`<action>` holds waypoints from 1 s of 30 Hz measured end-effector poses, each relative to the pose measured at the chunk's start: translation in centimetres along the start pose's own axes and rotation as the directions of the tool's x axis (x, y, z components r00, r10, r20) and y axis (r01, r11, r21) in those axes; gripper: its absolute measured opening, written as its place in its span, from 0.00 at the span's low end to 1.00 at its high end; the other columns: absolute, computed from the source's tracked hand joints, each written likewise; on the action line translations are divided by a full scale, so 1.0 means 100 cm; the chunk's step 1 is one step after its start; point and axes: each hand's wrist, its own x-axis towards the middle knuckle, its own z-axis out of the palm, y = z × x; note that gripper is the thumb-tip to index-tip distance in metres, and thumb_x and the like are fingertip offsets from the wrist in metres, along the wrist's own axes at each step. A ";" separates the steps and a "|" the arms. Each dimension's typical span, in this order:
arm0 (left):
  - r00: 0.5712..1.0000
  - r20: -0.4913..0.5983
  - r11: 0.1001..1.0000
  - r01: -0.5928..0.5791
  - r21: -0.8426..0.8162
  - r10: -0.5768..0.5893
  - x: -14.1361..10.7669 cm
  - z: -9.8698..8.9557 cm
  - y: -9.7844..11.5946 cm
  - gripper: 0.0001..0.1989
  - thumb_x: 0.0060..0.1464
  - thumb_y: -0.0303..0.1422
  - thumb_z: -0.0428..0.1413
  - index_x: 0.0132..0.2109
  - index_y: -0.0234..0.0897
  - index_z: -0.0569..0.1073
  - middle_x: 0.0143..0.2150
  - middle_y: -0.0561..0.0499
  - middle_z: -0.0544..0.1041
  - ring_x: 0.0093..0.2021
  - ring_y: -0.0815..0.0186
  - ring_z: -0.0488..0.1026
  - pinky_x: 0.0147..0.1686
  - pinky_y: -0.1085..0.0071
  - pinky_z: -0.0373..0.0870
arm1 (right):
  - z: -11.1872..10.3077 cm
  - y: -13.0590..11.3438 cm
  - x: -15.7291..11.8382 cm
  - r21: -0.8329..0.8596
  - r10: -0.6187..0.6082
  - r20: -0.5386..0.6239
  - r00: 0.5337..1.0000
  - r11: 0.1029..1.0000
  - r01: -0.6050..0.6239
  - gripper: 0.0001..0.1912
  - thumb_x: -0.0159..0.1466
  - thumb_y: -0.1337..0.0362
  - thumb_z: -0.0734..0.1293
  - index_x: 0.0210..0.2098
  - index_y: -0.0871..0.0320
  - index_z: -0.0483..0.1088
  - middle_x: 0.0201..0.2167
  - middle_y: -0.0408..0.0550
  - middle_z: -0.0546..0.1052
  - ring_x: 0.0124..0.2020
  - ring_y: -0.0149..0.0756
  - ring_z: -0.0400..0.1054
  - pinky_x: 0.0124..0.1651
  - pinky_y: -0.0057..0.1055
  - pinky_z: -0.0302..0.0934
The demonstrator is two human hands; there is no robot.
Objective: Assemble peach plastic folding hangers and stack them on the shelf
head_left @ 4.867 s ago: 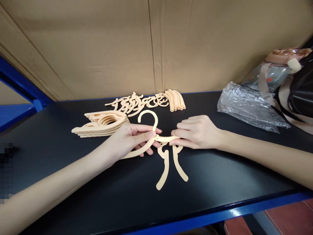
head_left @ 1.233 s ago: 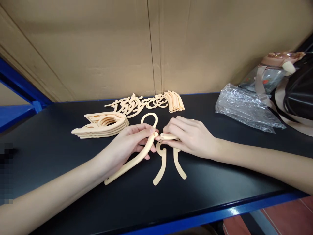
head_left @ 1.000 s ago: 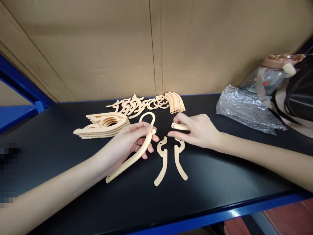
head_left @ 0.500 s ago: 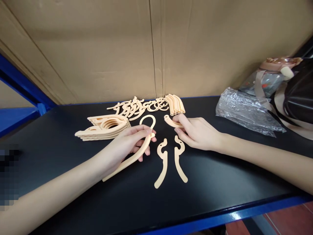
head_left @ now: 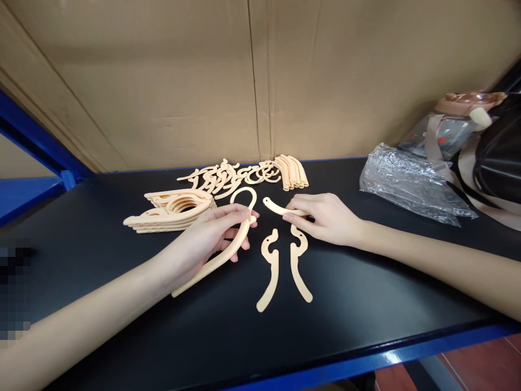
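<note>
Between the thumb and fingers of my left hand is a partly joined hanger: a round hook meeting a curved cream hanger arm that slopes down toward me. My right hand pinches a second curved hanger arm, its holed end pointing left at the hook. A short gap separates the two pieces. Below, on the black tabletop, lie two flat notched hanger pieces, a left one and a right one, side by side as mirror images.
Left of my left hand is a stack of folded hangers. Behind lie loose notched pieces and hooks and a bundle of curved arms. Clear plastic wrap, a bottle and a dark bag are at right. Cardboard stands behind.
My right hand has brought its curved arm leftward, nearer the hook, and the arm's holed end sticks out farther from the fingers. My left hand's grip is nearly the same.
</note>
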 end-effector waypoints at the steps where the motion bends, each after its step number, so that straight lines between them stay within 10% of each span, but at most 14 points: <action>1: 1.000 0.000 1.000 -0.001 0.009 0.001 0.000 0.000 0.000 0.04 0.56 0.30 0.57 0.37 0.34 0.76 0.36 0.51 0.75 0.22 0.73 0.71 0.14 0.81 0.69 | -0.001 -0.001 0.000 0.026 0.003 0.001 1.000 1.000 -0.003 0.18 0.69 0.54 0.57 0.31 0.59 0.69 0.24 0.40 0.70 0.24 0.27 0.62 0.29 0.26 0.52; 9: 1.000 -0.013 0.999 -0.009 0.042 0.009 0.000 0.000 -0.002 0.05 0.56 0.31 0.57 0.37 0.36 0.77 0.37 0.51 0.76 0.22 0.74 0.71 0.15 0.82 0.69 | -0.007 -0.013 -0.002 0.465 0.023 0.130 0.991 0.881 -0.081 0.18 0.69 0.53 0.58 0.32 0.59 0.68 0.24 0.39 0.73 0.19 0.22 0.57 0.24 0.24 0.49; 18: 1.000 -0.015 1.000 0.019 0.018 -0.019 0.001 0.000 -0.001 0.09 0.59 0.32 0.54 0.33 0.33 0.77 0.22 0.54 0.69 0.19 0.73 0.66 0.13 0.82 0.66 | -0.004 -0.004 0.003 0.045 -0.161 -0.016 0.987 0.986 0.162 0.16 0.70 0.57 0.58 0.44 0.56 0.74 0.31 0.43 0.73 0.36 0.32 0.65 0.49 0.37 0.48; 30: 0.996 0.070 0.997 0.056 0.044 -0.059 0.002 -0.006 -0.001 0.11 0.56 0.36 0.58 0.44 0.38 0.79 0.24 0.54 0.69 0.23 0.73 0.67 0.14 0.84 0.65 | -0.001 -0.006 0.002 -0.129 -0.213 -0.098 0.972 0.971 0.200 0.14 0.68 0.56 0.61 0.40 0.57 0.75 0.34 0.43 0.76 0.39 0.34 0.65 0.52 0.37 0.48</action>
